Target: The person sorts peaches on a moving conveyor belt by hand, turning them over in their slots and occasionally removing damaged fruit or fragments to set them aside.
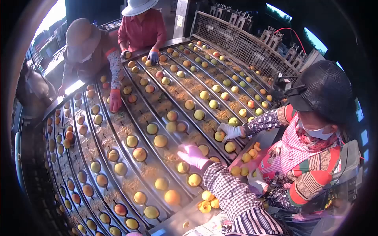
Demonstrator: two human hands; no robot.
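My right hand [193, 155], in a pink glove with a checkered sleeve, reaches over the metal sorting lanes. Its fingers are stretched out and somewhat blurred, and I see nothing held in them. Close to it lie a yellow peach [182, 167] just below and another peach [203, 150] to the right. Only a sliver of pink glove on my left hand [134, 234] shows at the bottom edge; its fingers are hidden. Yellow and reddish peaches, among them a large orange one [172, 197], rest in rows along the lanes [151, 173].
A co-worker in a black cap [321, 88] stands at right, one gloved hand [230, 131] on a peach. Two more people in hats [139, 6] work across the lanes. Split peaches [204, 206] lie on the near ledge [179, 216]. A mesh guard [244, 43] borders the far right.
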